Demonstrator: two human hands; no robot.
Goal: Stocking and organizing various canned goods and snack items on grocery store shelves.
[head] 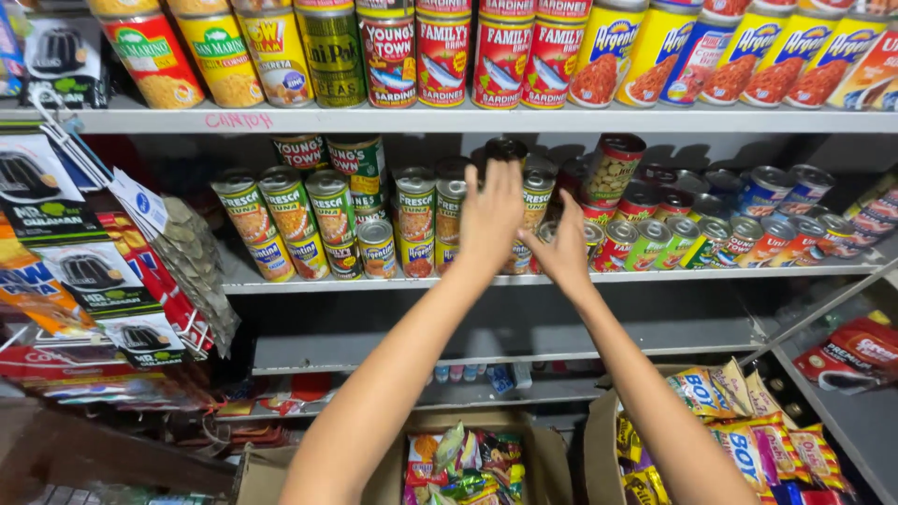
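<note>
My left hand [491, 220] reaches up to the middle shelf [655, 276], its fingers wrapped on a dark-topped can [506, 149] that stands on a stacked row of cans. Most of that can is hidden behind the hand. My right hand [566, 248] is just to its right and lower, fingers apart, against the stacked cans [539, 192] near the shelf's front edge. Rows of red, green and yellow labelled cans [416, 220] fill the shelf on both sides of my hands.
A top shelf [449, 119] carries tall cans. Hanging packets [140, 271] crowd the left side. Below are an open cardboard box [552, 458] of bright snack packs and a second box [599, 440] of yellow snack bags at the right. A red pack [856, 351] lies on a grey side shelf.
</note>
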